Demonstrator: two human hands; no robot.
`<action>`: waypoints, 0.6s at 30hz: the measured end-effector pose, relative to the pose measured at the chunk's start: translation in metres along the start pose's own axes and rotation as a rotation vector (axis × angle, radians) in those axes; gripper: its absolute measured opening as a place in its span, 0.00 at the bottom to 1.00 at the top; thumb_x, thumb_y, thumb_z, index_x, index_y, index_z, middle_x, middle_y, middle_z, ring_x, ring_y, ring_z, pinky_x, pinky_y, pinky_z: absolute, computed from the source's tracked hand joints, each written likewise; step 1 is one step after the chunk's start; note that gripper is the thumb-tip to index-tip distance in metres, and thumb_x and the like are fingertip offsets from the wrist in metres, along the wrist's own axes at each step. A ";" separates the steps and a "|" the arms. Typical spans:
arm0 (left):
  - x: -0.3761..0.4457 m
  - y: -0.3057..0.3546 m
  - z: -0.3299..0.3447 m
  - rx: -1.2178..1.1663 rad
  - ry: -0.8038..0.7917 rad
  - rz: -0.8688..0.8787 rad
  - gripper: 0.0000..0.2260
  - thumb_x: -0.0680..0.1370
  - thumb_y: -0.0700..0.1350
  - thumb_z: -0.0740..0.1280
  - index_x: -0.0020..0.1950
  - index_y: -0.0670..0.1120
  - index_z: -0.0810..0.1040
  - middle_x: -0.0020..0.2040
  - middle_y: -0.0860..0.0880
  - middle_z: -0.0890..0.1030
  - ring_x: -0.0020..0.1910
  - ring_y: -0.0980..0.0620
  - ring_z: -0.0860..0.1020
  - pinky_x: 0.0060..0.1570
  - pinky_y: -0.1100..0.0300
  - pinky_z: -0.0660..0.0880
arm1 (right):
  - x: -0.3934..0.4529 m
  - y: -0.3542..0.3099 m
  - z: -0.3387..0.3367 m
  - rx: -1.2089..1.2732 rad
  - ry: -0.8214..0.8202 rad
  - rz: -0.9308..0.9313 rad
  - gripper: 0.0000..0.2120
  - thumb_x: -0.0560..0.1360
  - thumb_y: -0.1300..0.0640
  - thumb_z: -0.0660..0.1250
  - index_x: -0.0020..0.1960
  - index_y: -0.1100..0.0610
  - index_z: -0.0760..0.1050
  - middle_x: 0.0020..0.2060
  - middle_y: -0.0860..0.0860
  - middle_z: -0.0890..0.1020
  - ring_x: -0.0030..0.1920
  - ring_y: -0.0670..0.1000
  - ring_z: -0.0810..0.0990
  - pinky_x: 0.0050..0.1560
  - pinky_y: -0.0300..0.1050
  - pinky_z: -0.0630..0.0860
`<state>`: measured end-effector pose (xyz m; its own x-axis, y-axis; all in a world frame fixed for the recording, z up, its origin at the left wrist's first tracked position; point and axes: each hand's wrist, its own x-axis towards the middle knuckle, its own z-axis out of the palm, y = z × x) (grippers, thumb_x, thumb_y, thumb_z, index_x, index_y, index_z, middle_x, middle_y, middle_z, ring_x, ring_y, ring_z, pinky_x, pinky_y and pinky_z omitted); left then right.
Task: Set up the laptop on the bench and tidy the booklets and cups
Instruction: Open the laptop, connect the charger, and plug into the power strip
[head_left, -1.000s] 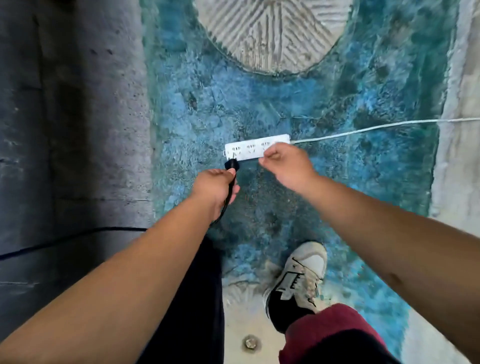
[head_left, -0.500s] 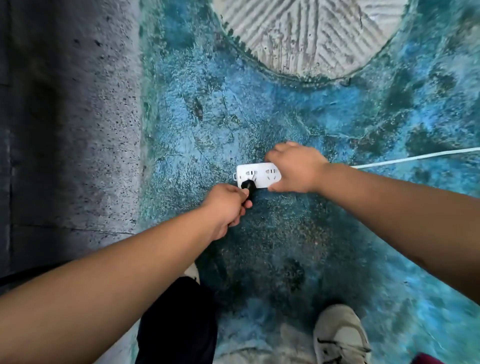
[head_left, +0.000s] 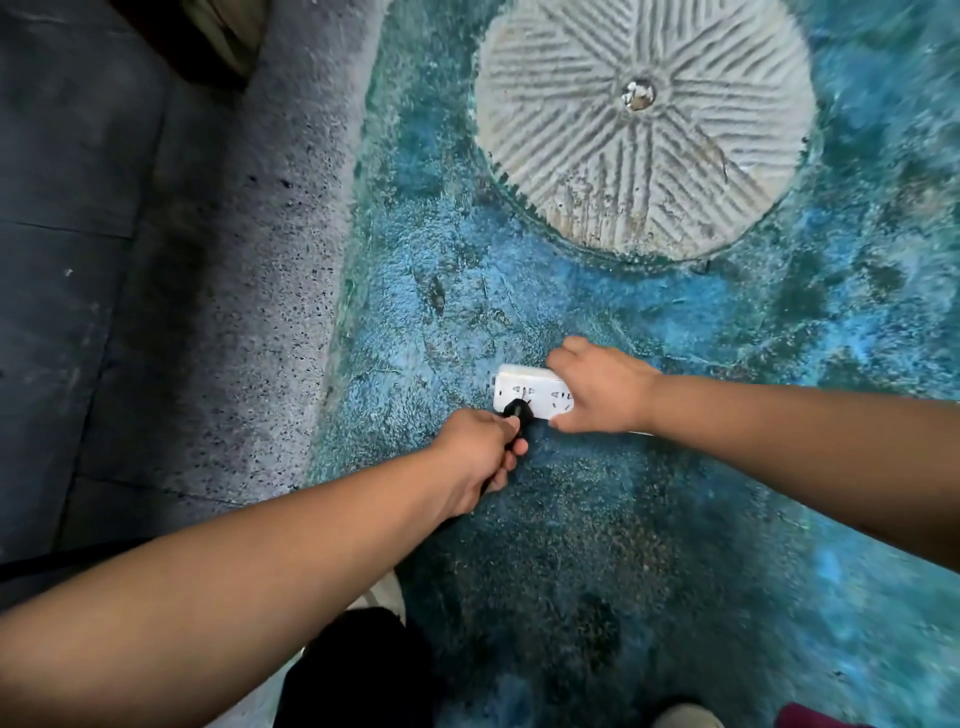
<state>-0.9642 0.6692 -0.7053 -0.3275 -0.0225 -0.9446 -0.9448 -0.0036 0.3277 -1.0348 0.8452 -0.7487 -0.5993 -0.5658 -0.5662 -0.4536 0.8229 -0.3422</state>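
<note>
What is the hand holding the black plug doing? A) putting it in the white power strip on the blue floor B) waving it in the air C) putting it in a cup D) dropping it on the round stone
A: the left hand pinches the black plug against the white power strip, which the right hand steadies on the blue floor.

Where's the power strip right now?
In the head view the white power strip lies on the blue floor just right of centre, below the round grooved stone, pinned by the right hand while the left hand presses a black plug against it.
</note>
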 end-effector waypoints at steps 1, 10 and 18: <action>-0.001 0.001 0.001 -0.008 0.000 0.003 0.07 0.83 0.41 0.60 0.45 0.46 0.72 0.28 0.50 0.77 0.22 0.57 0.67 0.23 0.65 0.61 | 0.001 0.000 -0.003 0.007 -0.004 -0.013 0.26 0.69 0.40 0.72 0.56 0.56 0.68 0.46 0.51 0.69 0.41 0.52 0.73 0.38 0.42 0.70; 0.002 0.013 0.000 -0.051 -0.019 0.055 0.03 0.82 0.41 0.62 0.49 0.44 0.72 0.31 0.48 0.78 0.23 0.56 0.68 0.24 0.64 0.64 | 0.006 0.010 -0.023 0.161 -0.066 -0.020 0.22 0.72 0.42 0.72 0.55 0.55 0.68 0.35 0.49 0.74 0.39 0.53 0.75 0.33 0.47 0.66; 0.012 0.034 -0.012 -0.012 -0.007 0.135 0.03 0.82 0.41 0.63 0.49 0.44 0.74 0.33 0.48 0.80 0.23 0.58 0.70 0.25 0.63 0.67 | 0.012 0.016 -0.040 0.364 -0.093 -0.049 0.20 0.75 0.52 0.72 0.62 0.54 0.69 0.49 0.53 0.79 0.46 0.54 0.78 0.47 0.52 0.77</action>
<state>-0.9996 0.6572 -0.7051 -0.4518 -0.0167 -0.8920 -0.8919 -0.0133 0.4520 -1.0756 0.8500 -0.7312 -0.5128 -0.6114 -0.6027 -0.2060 0.7692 -0.6050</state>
